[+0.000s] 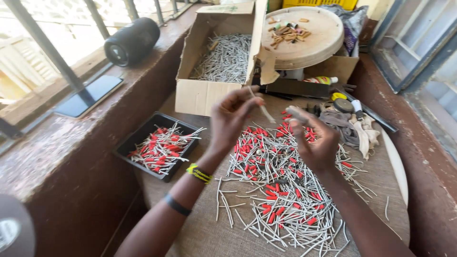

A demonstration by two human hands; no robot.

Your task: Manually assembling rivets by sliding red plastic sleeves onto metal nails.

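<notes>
Both forearms are bare, with no sleeves showing anywhere along them. The left hand (232, 119) carries two bands on its arm. Nearest that hand, right at the wrist, sits a beaded bracelet (198, 173) in bright yellow with dark and green flecks, several strands thick. Farther up the forearm from the beaded bracelet lies a plain black band (176, 205), thin and smooth, snug against the arm. The right hand (316, 143), across from the beaded bracelet, wears nothing: no ring, watch or band.
</notes>
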